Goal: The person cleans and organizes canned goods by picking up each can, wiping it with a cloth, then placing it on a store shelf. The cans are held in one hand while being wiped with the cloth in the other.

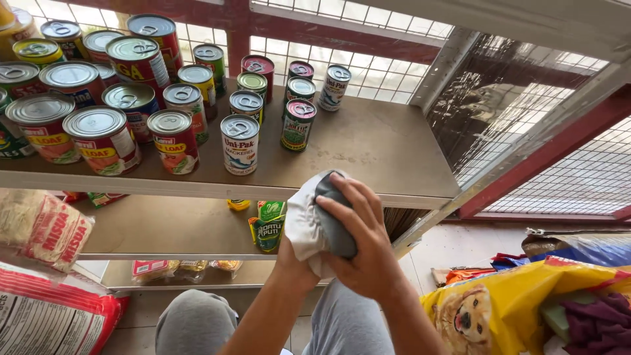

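Observation:
A bunched white and grey cloth [309, 217] is held up in front of the front edge of the top shelf [381, 190]. My right hand [358, 246] is closed over the cloth's grey part from the right. My left hand [292, 260] comes up from below. Only its wrist shows, and its fingers are hidden inside the cloth. Just above and to the left stand a white and blue fish can [240, 144] and a green-labelled can [298, 125]. The right part of the shelf top is bare.
Several cans [98, 98] crowd the left of the top shelf. Small green packets [268, 227] sit on the lower shelf, and wrapped packs [43, 227] lie at left. At bottom right is a yellow pet-food bag [493, 309]. Wire mesh [368, 66] backs the shelf.

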